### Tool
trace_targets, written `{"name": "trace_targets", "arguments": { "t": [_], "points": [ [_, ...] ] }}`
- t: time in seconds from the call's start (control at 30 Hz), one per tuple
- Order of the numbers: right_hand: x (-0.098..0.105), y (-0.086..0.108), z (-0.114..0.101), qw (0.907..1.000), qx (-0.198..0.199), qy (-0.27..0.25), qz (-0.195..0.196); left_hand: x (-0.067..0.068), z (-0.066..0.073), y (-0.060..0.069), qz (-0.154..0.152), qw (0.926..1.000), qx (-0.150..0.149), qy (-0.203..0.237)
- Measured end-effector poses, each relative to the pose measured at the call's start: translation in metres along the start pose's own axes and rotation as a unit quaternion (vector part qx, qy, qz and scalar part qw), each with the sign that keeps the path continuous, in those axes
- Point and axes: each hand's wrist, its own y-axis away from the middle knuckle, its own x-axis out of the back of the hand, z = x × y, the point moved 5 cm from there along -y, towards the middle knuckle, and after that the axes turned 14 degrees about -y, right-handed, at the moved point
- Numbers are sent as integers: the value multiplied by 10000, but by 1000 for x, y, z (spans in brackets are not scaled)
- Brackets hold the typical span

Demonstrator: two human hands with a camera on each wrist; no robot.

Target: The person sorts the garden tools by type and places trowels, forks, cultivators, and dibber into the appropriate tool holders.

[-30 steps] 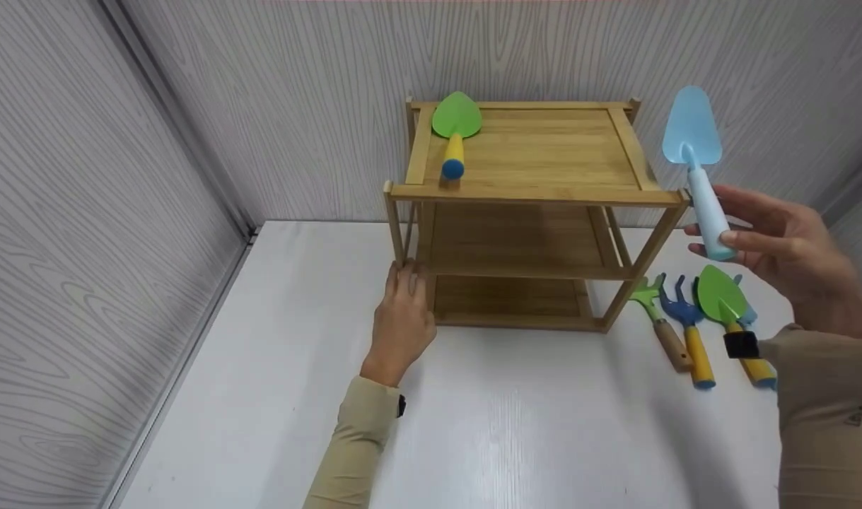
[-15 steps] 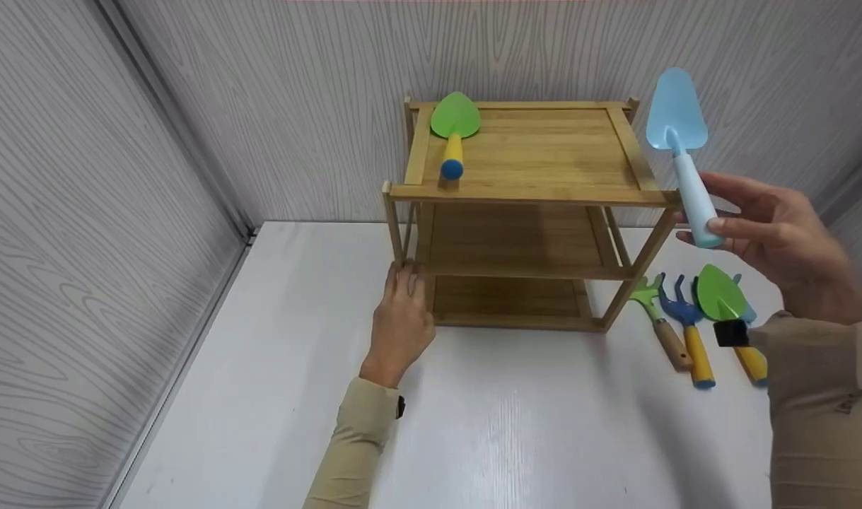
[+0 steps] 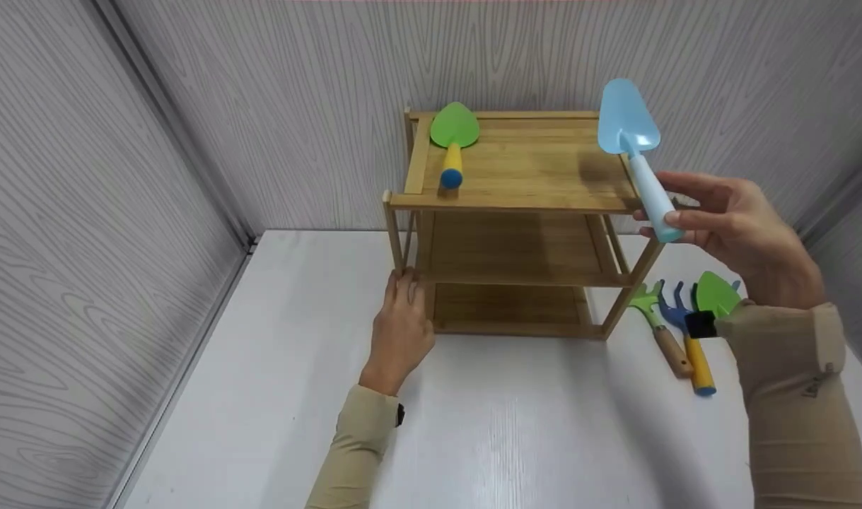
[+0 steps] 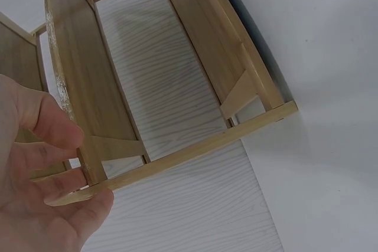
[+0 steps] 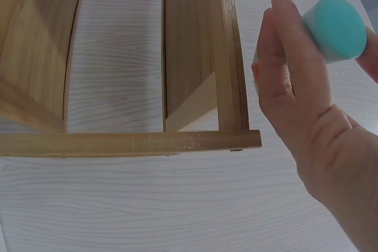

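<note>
My right hand (image 3: 742, 226) pinches the pale blue handle of a light blue trowel (image 3: 623, 120), blade up, over the right end of the wooden shelf's top board (image 3: 537, 155). In the right wrist view the handle's turquoise end (image 5: 341, 28) shows between the fingers and thumb of that hand (image 5: 313, 92). On the top board's left side lies a green trowel (image 3: 455, 126) with a yellow handle and blue end. Low on the shelf's left side, my left hand (image 3: 401, 332) grips the frame; the left wrist view shows its fingers (image 4: 94, 205) curled round the wooden rail (image 4: 177, 160).
Right of the shelf, on the white table (image 3: 501, 424), lie a green fork (image 3: 667, 339) with a brown handle, a blue fork (image 3: 696, 353) with a yellow handle, and another green trowel (image 3: 713, 293), partly behind my right forearm. Grained grey walls stand behind and at both sides.
My right hand has carried the light blue trowel leftward, from beside the shelf to over its top right end. My left hand keeps its grip on the frame.
</note>
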Motion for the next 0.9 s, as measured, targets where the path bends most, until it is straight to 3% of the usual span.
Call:
{"name": "trace_targets", "arguments": {
  "t": [0.17,0.43,0.57,0.9],
  "points": [
    [-13,-12,0,9999,-143,7,90,1,-2,-2,157,9998,-14,-100],
    [-25,-28,-1,9971,-476,-106,592,0,1,-5,53,9999,59,-80],
    [-27,-32,0,9962,-554,-166,652,-2,5,-8,32,10000,59,-62],
    [-40,-53,12,9932,-710,-126,915,-3,0,-2,-21,9999,104,-24]
  ]
}}
